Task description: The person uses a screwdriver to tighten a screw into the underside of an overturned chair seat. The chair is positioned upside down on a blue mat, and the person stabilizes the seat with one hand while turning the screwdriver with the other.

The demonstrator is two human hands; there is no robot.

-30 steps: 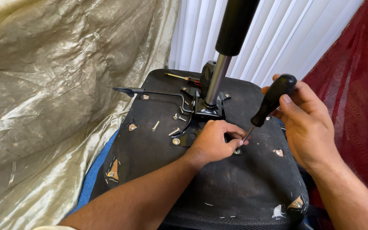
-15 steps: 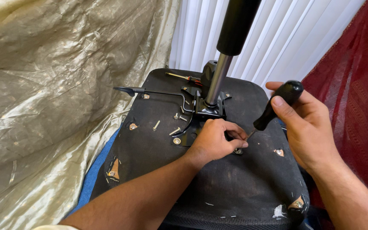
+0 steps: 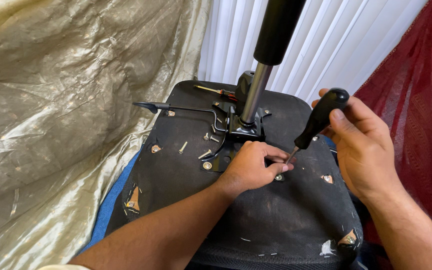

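Gripping a black-handled screwdriver (image 3: 319, 121), the right hand (image 3: 363, 145) is angling its tip down at a bolt (image 3: 278, 177) on the upturned chair seat (image 3: 276, 225). Left hand (image 3: 251, 167) is resting curled beside that tip, fingers pinching near it. Loose screws (image 3: 196, 150) are lying by the metal bracket (image 3: 243, 127); gas cylinder (image 3: 268, 55) is standing upright.

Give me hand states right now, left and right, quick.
Left hand: curled on the upturned chair seat underside, fingertips at the screwdriver tip; whether it grips anything cannot be told.
Right hand: closed on the black-handled screwdriver.
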